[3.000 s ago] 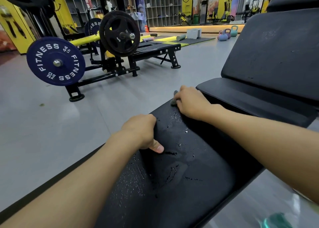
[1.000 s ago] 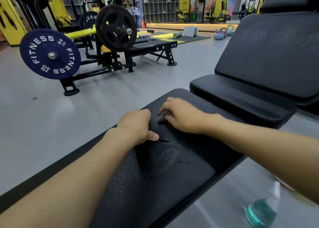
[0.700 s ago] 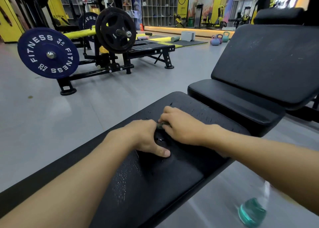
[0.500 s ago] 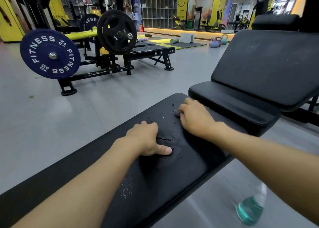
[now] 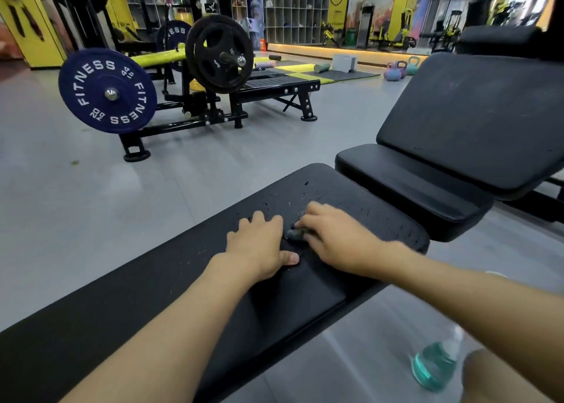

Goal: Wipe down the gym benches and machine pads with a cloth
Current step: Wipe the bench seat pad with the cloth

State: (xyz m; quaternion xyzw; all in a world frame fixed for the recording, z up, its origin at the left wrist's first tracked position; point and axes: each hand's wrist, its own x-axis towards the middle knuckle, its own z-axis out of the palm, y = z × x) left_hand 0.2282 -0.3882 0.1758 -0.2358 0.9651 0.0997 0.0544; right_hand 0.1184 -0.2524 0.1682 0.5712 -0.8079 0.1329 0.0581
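Under right hand (image 5: pixel 335 243): small grey cloth (image 5: pixel 294 234) mostly hidden, only a wadded edge shows. Teal translucent plastic bottle (image 5: pixel 433 367) on floor: blurred, top indistinct. Flat black padded bench (image 5: pixel 152 295): near end cut off at lower-left edge. Inclined black backrest pad (image 5: pixel 476 121): cut off at right.

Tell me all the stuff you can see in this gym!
flat bench pad: 1, black, dotted with water drops, under both hands
cloth: 1, grey, small wad on the pad at the right fingers
incline bench: 1, black, right, just past the flat pad
blue weight plates: 2, one near left, one behind
black weight plate: 1, on a bar, centre left
kettlebells: about 3, purple to teal, far floor
bottle: 1, teal, blurred, bottom right
cubby shelves: grey, back wall
left hand: rests on the pad
right hand: holds the cloth
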